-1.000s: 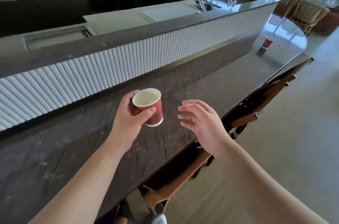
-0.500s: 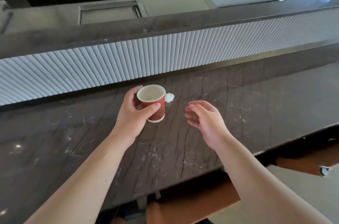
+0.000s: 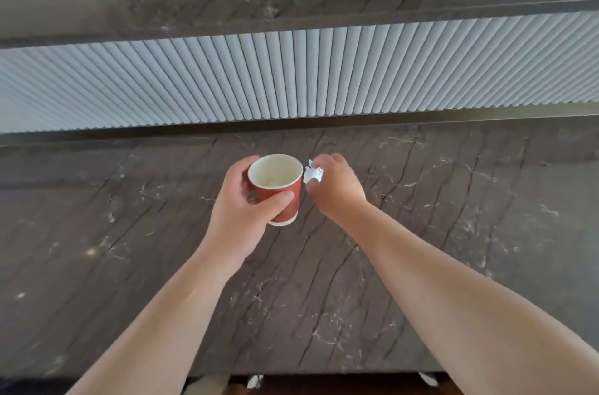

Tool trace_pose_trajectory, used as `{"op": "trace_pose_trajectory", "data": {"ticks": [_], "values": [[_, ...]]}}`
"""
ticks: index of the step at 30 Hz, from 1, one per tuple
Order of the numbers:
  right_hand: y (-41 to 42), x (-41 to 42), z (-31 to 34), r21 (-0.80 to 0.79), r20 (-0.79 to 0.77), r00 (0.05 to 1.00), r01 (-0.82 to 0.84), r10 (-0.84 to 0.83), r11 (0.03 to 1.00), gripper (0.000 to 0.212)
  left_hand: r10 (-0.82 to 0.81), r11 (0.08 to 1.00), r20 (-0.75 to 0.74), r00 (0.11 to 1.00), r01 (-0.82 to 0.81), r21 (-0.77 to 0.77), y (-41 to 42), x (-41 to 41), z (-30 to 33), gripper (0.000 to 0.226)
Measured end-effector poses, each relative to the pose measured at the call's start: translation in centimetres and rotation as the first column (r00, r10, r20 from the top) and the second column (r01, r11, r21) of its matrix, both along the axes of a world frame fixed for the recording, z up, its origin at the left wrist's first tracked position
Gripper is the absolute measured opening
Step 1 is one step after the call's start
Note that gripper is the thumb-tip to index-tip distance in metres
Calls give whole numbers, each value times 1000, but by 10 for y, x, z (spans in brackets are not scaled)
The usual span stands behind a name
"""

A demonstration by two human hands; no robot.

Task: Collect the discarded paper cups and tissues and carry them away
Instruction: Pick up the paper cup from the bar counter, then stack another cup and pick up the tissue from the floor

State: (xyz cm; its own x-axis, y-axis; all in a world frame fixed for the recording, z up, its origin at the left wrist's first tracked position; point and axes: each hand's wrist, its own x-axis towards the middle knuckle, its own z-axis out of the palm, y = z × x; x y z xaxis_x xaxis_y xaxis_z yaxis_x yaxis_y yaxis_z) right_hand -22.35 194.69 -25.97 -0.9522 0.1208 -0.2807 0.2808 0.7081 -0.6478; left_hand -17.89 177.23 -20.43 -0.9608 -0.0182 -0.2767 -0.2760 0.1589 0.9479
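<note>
A red paper cup with a white inside is held upright above the dark marble counter; my left hand grips it, thumb across its front. Just right of the cup's rim, my right hand pinches a small crumpled white tissue between its curled fingers. The tissue sits close to the cup's rim, outside the cup. The cup looks empty inside.
A white ribbed panel rises behind the counter, topped by a dark stone ledge. Pale work surfaces lie beyond it. The counter's near edge runs along the bottom, with brown seat parts below it.
The view swung left and down onto the counter. My right hand moved forward from open beside the cup and closed on the tissue that lay behind the cup. The left hand kept the cup.
</note>
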Motion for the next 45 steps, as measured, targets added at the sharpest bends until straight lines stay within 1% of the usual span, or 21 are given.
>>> {"op": "trace_pose_trajectory", "data": {"ticks": [3, 6, 9, 13, 15, 17, 19, 22, 23, 25, 27, 28, 30, 33, 35, 38, 41, 45], "values": [[-7, -18, -17, 143, 0, 992, -124, 126, 982, 33, 55, 998, 25, 998, -56, 10, -2, 4, -5, 59], [-8, -25, -31, 233, 90, 976, -214, 198, 949, 38, 103, 994, 49, 994, -104, 19, -5, 9, -5, 68], [-9, -22, -41, 246, 172, 964, -242, 203, 939, 38, 110, 994, 66, 992, -111, 12, -11, 10, 0, 70], [-12, -10, -49, 239, 216, 948, -282, 233, 929, 29, 118, 993, 69, 991, -118, -5, -22, 13, 5, 69], [-12, -5, -46, 205, 222, 951, -260, 214, 944, 28, 110, 994, 72, 991, -111, 2, -27, 16, 8, 71], [-13, 0, -35, 137, 196, 967, -193, 164, 972, 32, 91, 996, 67, 994, -92, 6, -32, 18, 14, 74], [-14, 4, -14, 63, 123, 986, -122, 114, 990, 32, 64, 998, 54, 996, -64, 3, -38, 19, 19, 76], [-22, 11, 39, -70, -26, 1000, -15, 13, 997, 11, 9, 1000, 34, 999, -9, -7, -48, 23, 28, 75], [-25, 15, 61, -123, -65, 998, 20, -28, 992, 9, -15, 1000, 26, 1000, 15, -16, -52, 26, 31, 75], [-32, 27, 104, -254, -159, 983, 53, -96, 966, 16, -66, 997, 11, 998, 66, -36, -58, 32, 39, 76], [-42, 43, 143, -356, -254, 959, 26, -124, 934, 20, -116, 992, -13, 993, 115, -61, -64, 39, 47, 79], [-49, 52, 160, -358, -289, 952, -6, -105, 934, 20, -142, 987, -30, 989, 139, -81, -66, 44, 52, 79], [-64, 71, 185, -292, -309, 951, -79, -16, 953, 19, -198, 973, -70, 978, 187, -132, -72, 53, 62, 74], [-86, 102, 200, -84, -226, 961, -185, 162, 979, 13, -255, 957, -155, 955, 225, -185, -80, 66, 77, 70], [-98, 120, 202, 4, -175, 963, -209, 206, 978, 5, -279, 951, -195, 940, 242, -193, -86, 75, 83, 71], [-109, 143, 205, 14, -189, 968, -167, 167, 986, 8, -314, 945, -223, 923, 282, -166, -98, 91, 87, 69], [-115, 163, 212, -36, -227, 966, -138, 127, 990, 18, -319, 947, -240, 917, 301, -110, -109, 106, 88, 69], [-111, 186, 224, -134, -303, 953, -27, -15, 991, 16, -323, 945, -247, 914, 324, -41, -112, 119, 92, 78]]}}
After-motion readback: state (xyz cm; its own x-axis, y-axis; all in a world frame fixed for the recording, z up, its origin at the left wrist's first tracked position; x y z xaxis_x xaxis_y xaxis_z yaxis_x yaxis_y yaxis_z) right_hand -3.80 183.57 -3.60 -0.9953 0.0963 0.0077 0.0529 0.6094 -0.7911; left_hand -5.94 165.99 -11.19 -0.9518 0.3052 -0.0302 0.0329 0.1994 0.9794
